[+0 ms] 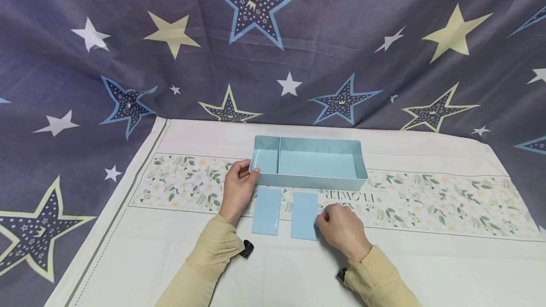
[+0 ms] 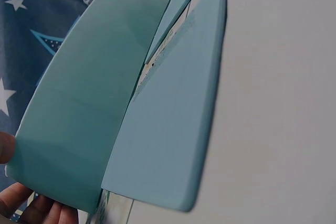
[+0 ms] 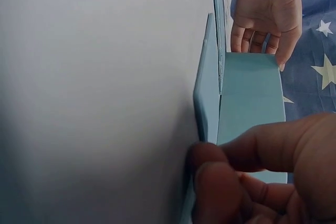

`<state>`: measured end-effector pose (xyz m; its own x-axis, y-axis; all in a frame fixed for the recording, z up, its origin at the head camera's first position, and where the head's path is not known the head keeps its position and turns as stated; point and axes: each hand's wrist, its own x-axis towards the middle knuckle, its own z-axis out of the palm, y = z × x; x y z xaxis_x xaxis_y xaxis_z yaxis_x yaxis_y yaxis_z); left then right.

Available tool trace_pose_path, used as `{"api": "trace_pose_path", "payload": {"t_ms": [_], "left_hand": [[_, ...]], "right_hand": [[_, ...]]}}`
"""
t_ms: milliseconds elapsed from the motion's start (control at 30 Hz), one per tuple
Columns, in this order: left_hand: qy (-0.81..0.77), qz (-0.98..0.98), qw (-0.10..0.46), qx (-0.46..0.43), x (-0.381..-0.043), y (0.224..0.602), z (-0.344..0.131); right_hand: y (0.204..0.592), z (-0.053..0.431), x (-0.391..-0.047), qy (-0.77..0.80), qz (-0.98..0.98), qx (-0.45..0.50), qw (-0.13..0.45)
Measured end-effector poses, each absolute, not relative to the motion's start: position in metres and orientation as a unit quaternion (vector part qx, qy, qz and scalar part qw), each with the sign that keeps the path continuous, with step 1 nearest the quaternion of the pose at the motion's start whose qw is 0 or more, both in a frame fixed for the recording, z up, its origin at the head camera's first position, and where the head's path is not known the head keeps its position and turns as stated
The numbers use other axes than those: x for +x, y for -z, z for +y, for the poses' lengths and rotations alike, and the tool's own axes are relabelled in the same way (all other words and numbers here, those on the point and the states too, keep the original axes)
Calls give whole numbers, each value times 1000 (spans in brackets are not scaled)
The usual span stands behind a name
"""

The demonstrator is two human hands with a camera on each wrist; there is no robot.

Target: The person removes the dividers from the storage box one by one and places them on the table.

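A light blue open box (image 1: 322, 182) with a divider near its left end stands on the table. My left hand (image 1: 238, 187) holds its left end, thumb at the rim and fingers round the outside; the left wrist view shows the fingertips (image 2: 55, 211) below that end. In front of the box lie two flat light blue panels, a left panel (image 1: 266, 212) and a right panel (image 1: 304, 216). At the right panel's right edge, my right hand (image 1: 343, 229) has its fingers curled and pinches the edge; the exact contact is partly hidden behind the fingers (image 3: 218, 187).
A white tablecloth (image 1: 426, 269) with a floral strip (image 1: 448, 203) covers the table. Behind it hangs a dark curtain (image 1: 324, 60) with stars, meeting the table's back edge. Black straps (image 1: 247, 248) show at both wrists.
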<state>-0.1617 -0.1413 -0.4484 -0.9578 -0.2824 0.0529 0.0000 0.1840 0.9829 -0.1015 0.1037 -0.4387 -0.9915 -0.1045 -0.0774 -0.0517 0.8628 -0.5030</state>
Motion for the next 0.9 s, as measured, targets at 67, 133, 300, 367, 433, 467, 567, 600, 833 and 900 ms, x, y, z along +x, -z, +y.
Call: {"api": "trace_pose_path", "payload": {"t_ms": [67,133,300,367,433,467,567,600,833,900], "left_hand": [[630,-762,112,94,-161,448,-141],[630,-763,112,95,-162,449,-141],[633,-761,110,95,-163,450,-141],[632,-761,110,95,-162,450,-142],[634,-760,109,96,-162,450,-142],[634,-759,108,97,-162,449,-142],[636,-758,106,98,-162,449,-142],[637,-757,104,98,-163,449,-142],[635,-759,99,103,-165,448,-142],[635,-759,100,103,-165,448,-141]], "right_hand": [[439,104,-102,259,964,-41,51],[439,104,-102,258,964,-40,52],[439,104,-101,256,964,-38,53],[439,104,-101,256,965,-39,52],[439,104,-101,256,964,-39,53],[439,104,-101,256,964,-39,54],[439,103,-102,258,964,-40,54],[439,103,-102,259,964,-41,52],[438,101,-104,308,950,-59,5],[437,100,-104,317,947,-59,-6]]}}
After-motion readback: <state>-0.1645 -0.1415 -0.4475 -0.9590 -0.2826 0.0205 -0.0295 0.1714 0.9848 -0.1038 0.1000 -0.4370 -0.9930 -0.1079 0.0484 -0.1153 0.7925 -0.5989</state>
